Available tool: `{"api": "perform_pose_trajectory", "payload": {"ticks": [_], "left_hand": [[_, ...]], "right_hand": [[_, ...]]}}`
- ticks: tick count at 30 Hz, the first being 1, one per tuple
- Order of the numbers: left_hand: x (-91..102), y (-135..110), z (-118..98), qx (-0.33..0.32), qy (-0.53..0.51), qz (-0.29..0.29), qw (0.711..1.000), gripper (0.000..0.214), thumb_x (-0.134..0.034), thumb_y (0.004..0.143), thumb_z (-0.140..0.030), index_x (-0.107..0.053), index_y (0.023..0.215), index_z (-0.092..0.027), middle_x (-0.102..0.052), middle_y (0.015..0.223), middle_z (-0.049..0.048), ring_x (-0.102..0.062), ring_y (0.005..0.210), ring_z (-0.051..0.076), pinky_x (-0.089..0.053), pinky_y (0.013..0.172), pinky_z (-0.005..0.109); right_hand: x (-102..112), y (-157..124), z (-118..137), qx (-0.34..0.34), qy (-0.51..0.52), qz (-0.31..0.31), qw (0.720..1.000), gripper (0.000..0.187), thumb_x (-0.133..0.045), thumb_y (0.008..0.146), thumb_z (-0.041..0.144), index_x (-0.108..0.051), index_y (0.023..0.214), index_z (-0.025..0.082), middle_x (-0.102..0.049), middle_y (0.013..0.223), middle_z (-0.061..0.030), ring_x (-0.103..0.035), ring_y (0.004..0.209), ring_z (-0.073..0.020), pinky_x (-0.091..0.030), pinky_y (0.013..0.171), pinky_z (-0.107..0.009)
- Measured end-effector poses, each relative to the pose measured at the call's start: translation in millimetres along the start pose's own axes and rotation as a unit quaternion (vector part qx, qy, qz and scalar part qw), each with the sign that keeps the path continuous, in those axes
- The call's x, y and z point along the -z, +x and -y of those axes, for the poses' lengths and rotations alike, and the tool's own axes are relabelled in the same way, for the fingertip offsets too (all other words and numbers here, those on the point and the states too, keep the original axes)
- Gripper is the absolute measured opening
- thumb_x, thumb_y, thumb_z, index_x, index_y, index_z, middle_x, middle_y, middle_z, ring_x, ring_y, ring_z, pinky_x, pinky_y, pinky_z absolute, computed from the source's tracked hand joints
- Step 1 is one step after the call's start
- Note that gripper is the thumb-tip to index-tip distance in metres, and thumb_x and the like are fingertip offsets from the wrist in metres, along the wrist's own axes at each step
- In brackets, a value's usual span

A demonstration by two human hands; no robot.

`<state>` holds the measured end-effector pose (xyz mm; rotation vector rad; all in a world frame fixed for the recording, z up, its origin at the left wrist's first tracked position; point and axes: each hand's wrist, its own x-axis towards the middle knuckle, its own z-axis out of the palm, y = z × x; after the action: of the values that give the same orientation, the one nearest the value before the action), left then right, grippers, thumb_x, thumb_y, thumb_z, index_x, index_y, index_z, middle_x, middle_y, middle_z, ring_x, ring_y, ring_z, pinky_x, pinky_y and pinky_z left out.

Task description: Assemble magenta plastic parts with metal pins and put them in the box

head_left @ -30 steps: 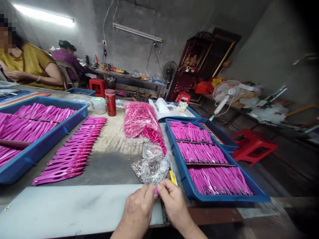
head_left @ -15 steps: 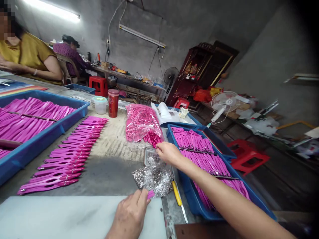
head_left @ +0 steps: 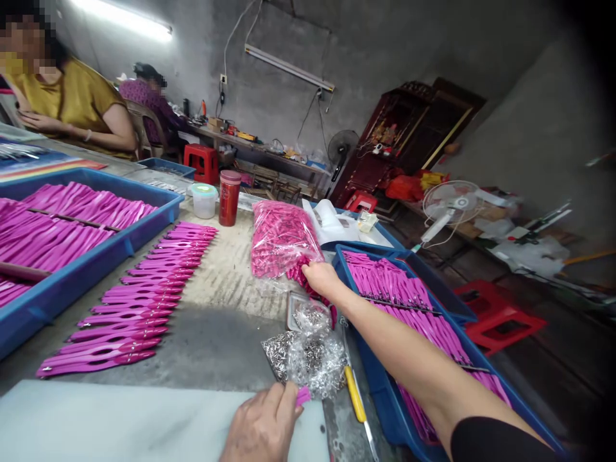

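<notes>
L hand [head_left: 262,423] + R hand [head_left: 321,279] = 2. Blue trays [head_left: 91,268] w/ pink strips [head_left: 72,240], 2. Bag [head_left: 272,234] of pink pcs [head_left: 289,224], 1. Yellow-handled tool [head_left: 355,394], 1. Red jar [head_left: 229,200], 1. Lidded tub [head_left: 203,202], 1. Fans [head_left: 451,208], 2. Strip row [head_left: 156,300]: overlapped, ct unclear.

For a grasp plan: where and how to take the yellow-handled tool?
Pinch across the middle of the yellow handle, probably from above. It lies on the table, slanting near end rightward, so turn the grip to match. Bare metal sticks out of that near end; the clear bag on the left and blue tray on the right crowd the sides.
</notes>
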<state>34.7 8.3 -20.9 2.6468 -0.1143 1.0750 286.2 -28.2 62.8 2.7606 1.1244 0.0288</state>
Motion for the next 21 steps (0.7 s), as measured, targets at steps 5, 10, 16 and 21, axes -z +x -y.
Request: {"api": "perform_pose_trajectory", "payload": {"ticks": [5, 10, 16, 21], "left_hand": [[0.2, 1.4, 0.4, -0.009, -0.010, -0.014, 1.000, 0.021, -0.029, 0.089, -0.019, -0.049, 0.096, -0.016, -0.051, 0.058, -0.0015, -0.051, 0.046, 0.010, -0.036, 0.042, 0.022], [10.0, 6.1, -1.6, -0.006, -0.021, 0.008, 1.000, 0.020, -0.031, 0.088, -0.018, -0.049, 0.096, -0.016, -0.053, 0.061, -0.0002, -0.053, 0.049, 0.011, -0.040, 0.045, 0.021], [19.0, 11.4, -2.1, -0.013, -0.043, -0.009, 0.999, 0.018, -0.033, 0.087, -0.018, -0.051, 0.093, -0.015, -0.054, 0.060, -0.0001, -0.054, 0.049, 0.011, -0.043, 0.047, 0.020], [23.7, 12.4, -4.6, -0.011, -0.048, -0.012, 0.999, 0.020, -0.033, 0.088, -0.020, -0.052, 0.091, -0.015, -0.054, 0.060, 0.0002, -0.054, 0.050, 0.010, -0.044, 0.049, 0.019]], "right_hand": [[4.6, -11.5, 1.2, -0.015, 0.114, -0.031, 0.993, 0.019, -0.042, 0.081, 0.022, -0.058, 0.088, 0.015, -0.062, 0.093, -0.0100, -0.056, 0.089, -0.0212, -0.039, 0.076, -0.030], [16.8, -45.8, 6.5, -0.039, 0.289, -0.039, 0.956, 0.015, -0.040, 0.076, 0.025, -0.051, 0.071, 0.016, -0.059, 0.063, -0.0011, -0.055, 0.058, -0.0132, -0.041, 0.054, -0.023], [37.6, -109.5, 10.5, -0.039, 0.536, 0.001, 0.844, 0.009, -0.043, 0.068, 0.027, -0.043, 0.067, 0.018, -0.051, 0.052, 0.0057, -0.038, 0.034, -0.0050, -0.028, 0.035, -0.017], [36.7, -156.1, 12.8, -0.041, 0.694, 0.031, 0.718, 0.018, -0.057, 0.063, 0.029, -0.047, 0.072, 0.016, -0.055, 0.057, 0.0052, -0.043, 0.037, -0.0041, -0.030, 0.039, -0.017]]}}
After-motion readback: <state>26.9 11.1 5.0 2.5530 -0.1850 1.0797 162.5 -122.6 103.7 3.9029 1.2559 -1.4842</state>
